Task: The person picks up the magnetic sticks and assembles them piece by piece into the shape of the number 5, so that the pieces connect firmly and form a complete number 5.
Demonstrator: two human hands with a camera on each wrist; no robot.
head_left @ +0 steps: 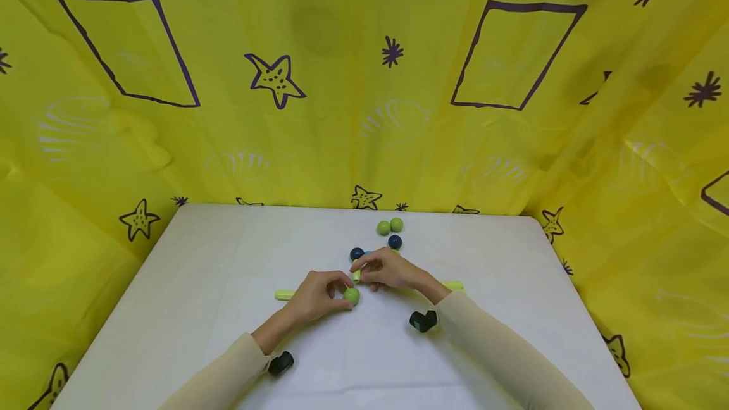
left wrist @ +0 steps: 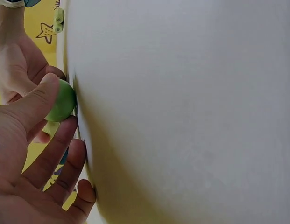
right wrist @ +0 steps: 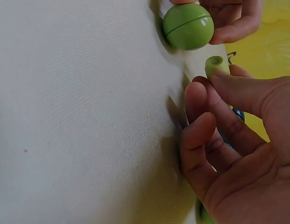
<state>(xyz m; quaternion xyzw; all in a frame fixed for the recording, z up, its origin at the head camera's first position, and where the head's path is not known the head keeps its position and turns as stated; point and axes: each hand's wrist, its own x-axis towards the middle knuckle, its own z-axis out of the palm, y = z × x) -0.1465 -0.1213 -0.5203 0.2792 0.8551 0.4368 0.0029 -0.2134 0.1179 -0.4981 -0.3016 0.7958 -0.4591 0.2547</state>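
My left hand (head_left: 319,296) pinches a glossy green ball (head_left: 351,297) between thumb and fingers, low over the white table. A seam line runs around this ball (right wrist: 188,27) in the right wrist view. Just beyond it, my right hand (head_left: 393,269) pinches a short pale green rod (head_left: 357,275) with thumb and index finger. The rod's near end (right wrist: 215,61) shows a small hole and points toward the green ball, with a gap between them. At the rod's far end is a dark blue ball (head_left: 357,254). A light blue piece (head_left: 367,252) is partly hidden behind the right hand.
Farther back on the table (head_left: 228,239) lie two green balls (head_left: 390,226) side by side and another dark blue ball (head_left: 395,242). Pale green rods stick out beyond the left hand (head_left: 284,295) and behind the right forearm (head_left: 454,285). Yellow patterned curtains (head_left: 342,131) enclose the table.
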